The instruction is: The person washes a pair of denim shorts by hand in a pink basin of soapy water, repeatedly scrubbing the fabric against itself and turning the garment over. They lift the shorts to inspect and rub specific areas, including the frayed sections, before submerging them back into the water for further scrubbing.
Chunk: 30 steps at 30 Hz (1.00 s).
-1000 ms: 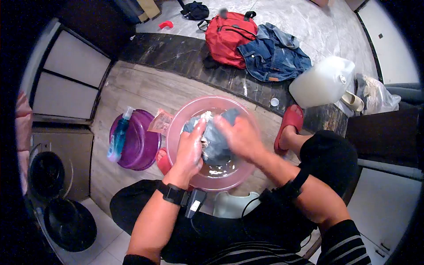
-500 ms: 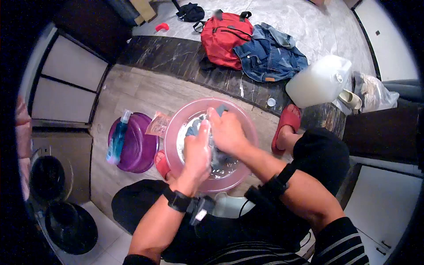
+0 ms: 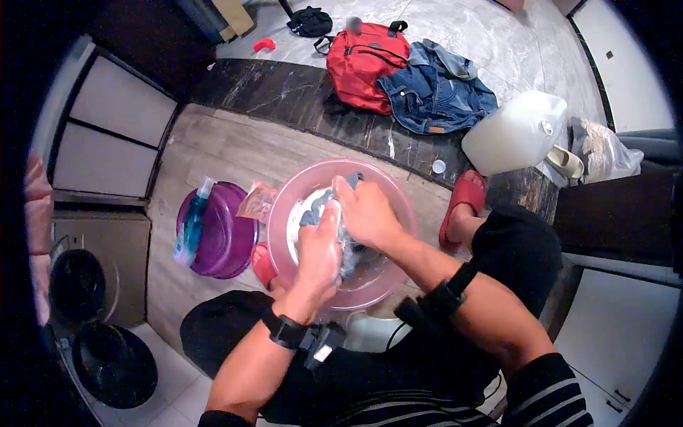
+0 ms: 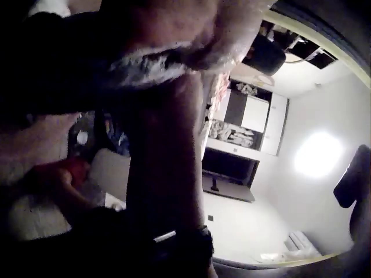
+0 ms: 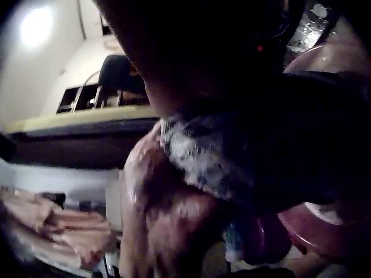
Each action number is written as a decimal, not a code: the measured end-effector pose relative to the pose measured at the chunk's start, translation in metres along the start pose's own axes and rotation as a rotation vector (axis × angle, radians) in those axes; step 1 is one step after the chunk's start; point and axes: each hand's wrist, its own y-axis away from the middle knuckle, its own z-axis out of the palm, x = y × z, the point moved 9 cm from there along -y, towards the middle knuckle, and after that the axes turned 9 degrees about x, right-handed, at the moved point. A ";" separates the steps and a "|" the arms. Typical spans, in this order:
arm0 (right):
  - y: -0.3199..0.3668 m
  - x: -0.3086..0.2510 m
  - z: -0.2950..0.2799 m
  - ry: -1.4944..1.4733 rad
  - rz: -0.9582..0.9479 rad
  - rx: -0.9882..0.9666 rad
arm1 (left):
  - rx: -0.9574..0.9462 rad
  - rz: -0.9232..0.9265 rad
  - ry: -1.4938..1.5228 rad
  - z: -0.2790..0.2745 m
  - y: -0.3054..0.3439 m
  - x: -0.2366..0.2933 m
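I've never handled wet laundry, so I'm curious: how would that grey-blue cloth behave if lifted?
The grey-blue cloth would probably flop, since it bunches between the left hand and right hand. White foam suggests slipperiness; looking soaked, it may be heavy for its size.

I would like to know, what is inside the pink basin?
In the pink basin there is a grey-blue cloth with white foam, gripped by the left hand and right hand. They cover the basin's middle, so what lies beneath cannot be seen.
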 end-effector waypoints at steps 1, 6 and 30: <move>0.004 -0.006 0.001 0.034 -0.089 0.024 | -0.035 0.006 0.040 0.000 -0.003 0.000; 0.027 -0.016 0.015 0.159 -0.282 0.018 | -0.125 -0.105 0.272 0.000 -0.030 -0.023; 0.029 -0.011 0.010 -0.046 -0.170 0.048 | -0.077 -0.109 0.288 0.005 -0.025 -0.016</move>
